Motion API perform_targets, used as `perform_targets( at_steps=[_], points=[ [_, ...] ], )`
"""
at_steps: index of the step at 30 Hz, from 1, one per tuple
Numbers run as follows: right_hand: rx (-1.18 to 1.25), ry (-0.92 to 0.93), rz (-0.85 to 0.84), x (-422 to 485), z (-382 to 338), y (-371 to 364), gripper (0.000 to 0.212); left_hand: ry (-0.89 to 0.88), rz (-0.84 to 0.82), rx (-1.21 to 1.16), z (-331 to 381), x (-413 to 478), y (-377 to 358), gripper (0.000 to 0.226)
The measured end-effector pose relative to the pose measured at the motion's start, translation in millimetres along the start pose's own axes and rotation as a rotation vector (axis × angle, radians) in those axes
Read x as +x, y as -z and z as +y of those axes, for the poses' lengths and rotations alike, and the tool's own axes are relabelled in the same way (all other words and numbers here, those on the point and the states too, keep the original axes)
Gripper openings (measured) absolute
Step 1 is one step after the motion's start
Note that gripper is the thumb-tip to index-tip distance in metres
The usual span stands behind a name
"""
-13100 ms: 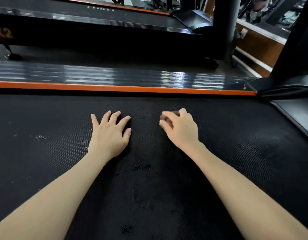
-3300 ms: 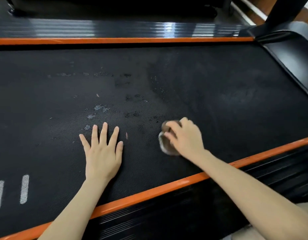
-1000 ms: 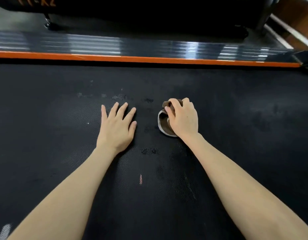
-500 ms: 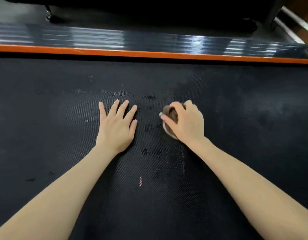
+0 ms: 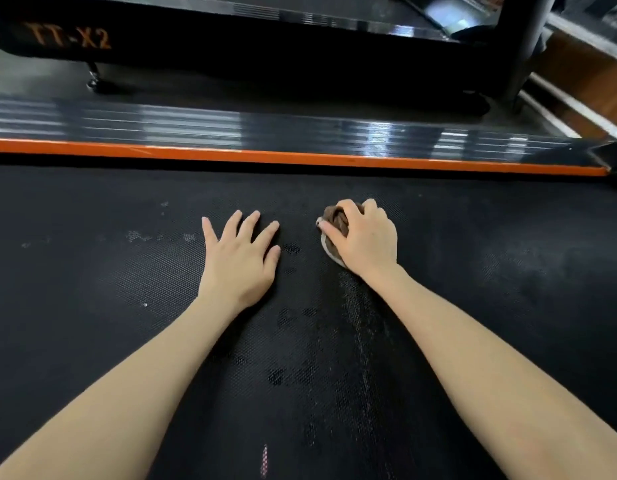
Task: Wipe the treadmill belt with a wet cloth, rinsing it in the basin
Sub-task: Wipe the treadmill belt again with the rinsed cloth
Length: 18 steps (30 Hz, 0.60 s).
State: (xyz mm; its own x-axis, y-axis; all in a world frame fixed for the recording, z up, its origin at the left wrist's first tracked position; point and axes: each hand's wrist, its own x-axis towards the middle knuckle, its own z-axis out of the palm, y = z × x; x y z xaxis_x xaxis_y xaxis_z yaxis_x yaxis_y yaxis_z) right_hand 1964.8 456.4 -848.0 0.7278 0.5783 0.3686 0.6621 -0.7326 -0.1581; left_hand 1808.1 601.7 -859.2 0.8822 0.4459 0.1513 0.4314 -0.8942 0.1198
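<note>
The black textured treadmill belt (image 5: 99,306) fills the lower view and shows damp patches and a wet streak. My left hand (image 5: 239,256) lies flat on the belt with fingers spread. To its right, my right hand (image 5: 364,237) grips a bunched brown cloth (image 5: 336,220) with a pale edge and presses it against the belt. Most of the cloth is hidden under the fingers and palm. No basin is in view.
An orange strip (image 5: 300,156) and a glossy black side rail (image 5: 265,128) border the belt's far edge. Beyond stands another treadmill marked TT-X2 (image 5: 69,38), with a black upright post (image 5: 521,46) at the right.
My right hand has slid the cloth a little farther up the belt, leaving a wet streak behind it. My left hand stays flat in the same place.
</note>
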Motion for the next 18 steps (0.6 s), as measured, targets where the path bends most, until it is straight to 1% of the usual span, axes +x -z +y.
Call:
perform_targets(
  at_steps=[3,5,10,13,14,15,18],
  points=[
    [-0.044,-0.101,-0.061,37,12,-4,0.052,-0.005,-0.001,0.006,0,0,-1,0.069],
    [-0.067,-0.173,-0.064,57,18,-7,0.051,-0.007,0.012,0.004,0,0,-2,0.072],
    [-0.058,-0.356,-0.059,81,21,-15,0.050,0.003,0.022,0.000,2,1,-3,0.074],
    [-0.004,-0.474,-0.062,86,1,-16,0.045,0.016,0.021,-0.010,4,2,-4,0.074],
    [0.012,-0.477,-0.069,85,-12,-17,0.044,0.016,0.026,-0.012,5,3,-4,0.073],
    [0.018,-0.442,-0.081,83,-26,-19,0.043,0.016,0.028,-0.012,4,3,-4,0.073],
    [-0.019,-0.218,-0.109,75,-60,-26,0.042,0.021,0.024,-0.013,3,3,-4,0.071]
  ],
)
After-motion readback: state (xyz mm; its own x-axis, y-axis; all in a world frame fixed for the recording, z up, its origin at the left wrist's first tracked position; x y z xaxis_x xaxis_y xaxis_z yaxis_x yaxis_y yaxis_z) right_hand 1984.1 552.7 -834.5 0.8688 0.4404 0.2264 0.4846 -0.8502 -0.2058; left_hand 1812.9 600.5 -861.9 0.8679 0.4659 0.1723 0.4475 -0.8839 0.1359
